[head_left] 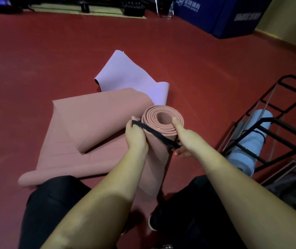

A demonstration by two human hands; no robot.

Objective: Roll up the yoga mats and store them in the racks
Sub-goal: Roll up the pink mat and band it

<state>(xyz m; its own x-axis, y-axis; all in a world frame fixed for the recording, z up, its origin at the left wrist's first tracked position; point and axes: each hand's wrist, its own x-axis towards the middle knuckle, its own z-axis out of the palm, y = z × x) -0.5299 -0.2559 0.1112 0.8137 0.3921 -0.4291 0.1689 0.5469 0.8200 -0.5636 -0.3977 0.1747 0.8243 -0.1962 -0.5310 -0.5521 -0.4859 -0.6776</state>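
Two hands: your left hand [136, 135] pinches the black elastic strap [154, 134], your right hand [185, 139] grips the rolled pink foam mat [159, 126]; next, judging, rack [276, 130] it.

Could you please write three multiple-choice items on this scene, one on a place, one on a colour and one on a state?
1. Where is the blue mat?
A. In the rack
B. Flat on the floor
C. In the person's hands

2. What colour is the strap on the rolled mat?
A. White
B. Black
C. Yellow

3. What state is the purple mat in?
A. Tightly rolled
B. Lying loose, unrolled
C. Stored in the rack

Answers:
1 A, the blue roll sits inside the black frame.
2 B, the left hand and right hand hold a black band across the pink roll.
3 B, it lies open and curled on the floor.
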